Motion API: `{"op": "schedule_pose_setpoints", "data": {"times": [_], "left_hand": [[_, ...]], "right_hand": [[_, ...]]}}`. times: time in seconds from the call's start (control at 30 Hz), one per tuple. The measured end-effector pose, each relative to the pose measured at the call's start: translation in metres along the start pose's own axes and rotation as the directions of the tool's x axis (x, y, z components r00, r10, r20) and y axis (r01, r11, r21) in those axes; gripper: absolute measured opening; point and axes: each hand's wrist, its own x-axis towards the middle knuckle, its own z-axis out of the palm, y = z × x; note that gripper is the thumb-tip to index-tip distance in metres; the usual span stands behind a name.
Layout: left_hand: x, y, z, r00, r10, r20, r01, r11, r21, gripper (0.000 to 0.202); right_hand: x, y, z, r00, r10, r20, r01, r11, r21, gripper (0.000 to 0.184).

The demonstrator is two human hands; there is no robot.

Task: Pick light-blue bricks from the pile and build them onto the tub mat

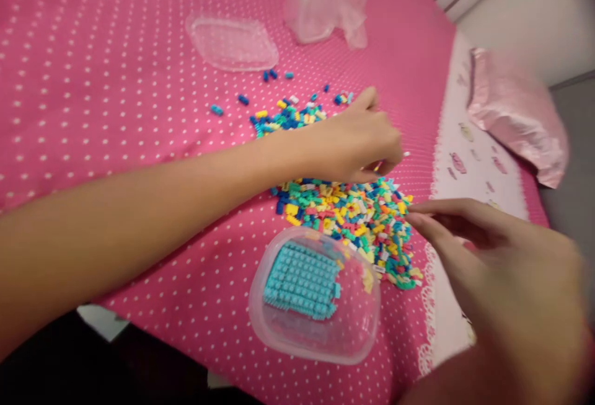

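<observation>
A loose heap of small toy building bricks (pixel 348 213) in blue, green, yellow, red and white lies spread on the pink dotted cloth. Over the heap reaches my left hand (pixel 362 138), its fingers curled down into the far side; the fingertips are mostly hidden. At the heap's right edge, my right hand (pixel 506 268) has its thumb and forefinger pressed together; whatever is between them is too small to make out. Nearer to me stands a clear plastic tub (pixel 316 356). Inside it sits a light blue studded block (pixel 301 278), with a few yellow bricks (pixel 368 280) beside it.
Behind the heap lie a clear lid (pixel 232 42) and a crumpled clear plastic bag (pixel 320 5). Several stray blue bricks (pixel 243 100) are scattered left of the heap. A shiny pink pillow (pixel 520 116) rests on the right, beside the white lace-edged band (pixel 481 172).
</observation>
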Motion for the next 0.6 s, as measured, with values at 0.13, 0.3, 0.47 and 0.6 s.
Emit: {"op": "schedule_pose_setpoints", "data": {"times": [0.13,0.3,0.47,0.6], "left_hand": [[-0.005,-0.006,0.000,1.000,0.027,0.014,-0.026,0.999,-0.024,0.013],[-0.007,-0.009,-0.004,0.998,0.044,0.036,-0.044,0.999,-0.022,0.009],[-0.006,-0.006,-0.006,0.999,0.000,0.048,0.003,0.998,-0.067,0.013],[-0.005,-0.002,-0.011,0.999,-0.019,0.039,0.026,0.981,-0.190,0.011]], "right_hand": [[0.025,0.007,0.036,0.992,0.109,-0.058,-0.094,0.973,0.212,0.013],[0.037,0.020,0.068,0.984,0.153,-0.092,-0.117,0.943,0.310,0.018],[0.037,0.015,0.063,0.983,0.142,-0.117,-0.094,0.935,0.342,0.016],[0.032,-0.001,0.044,0.990,0.074,-0.120,-0.024,0.928,0.373,0.012]]}}
